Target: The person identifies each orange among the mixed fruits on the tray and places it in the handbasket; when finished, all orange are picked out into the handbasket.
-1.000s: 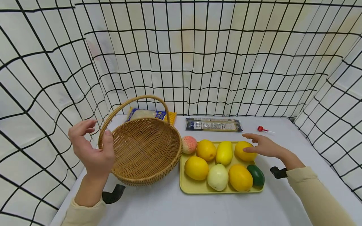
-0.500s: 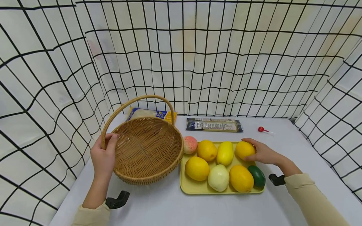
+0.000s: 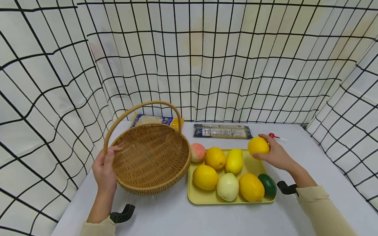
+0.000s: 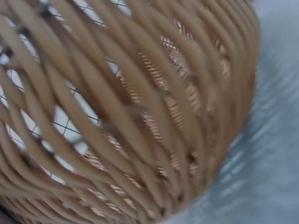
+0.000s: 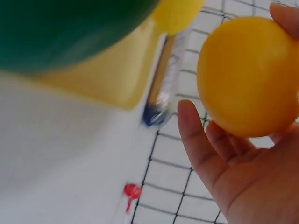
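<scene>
A yellow-orange fruit (image 3: 258, 146) is pinched between the thumb and fingers of my right hand (image 3: 277, 155), above the back right part of the yellow tray (image 3: 230, 202). In the right wrist view the same fruit (image 5: 250, 77) rests against the fingers of my right hand (image 5: 252, 182). My left hand (image 3: 105, 170) grips the left side of the wicker basket (image 3: 152, 159) where the handle meets the rim. The basket tilts, its inside facing the head camera. Woven wicker (image 4: 126, 112) fills most of the left wrist view, and the left fingers are hidden there.
On the tray lie several fruits, among them a pale green one (image 3: 227, 187) and a dark green one (image 3: 267, 185). A peach (image 3: 198, 152) sits between basket and tray. Behind stand a yellow-blue bag (image 3: 177, 124), a flat packet (image 3: 222, 131) and a red lollipop (image 3: 271, 135).
My right hand has closed round the yellow-orange fruit and lifted it up off the tray. My left hand has moved onto the basket and taken hold of its left side.
</scene>
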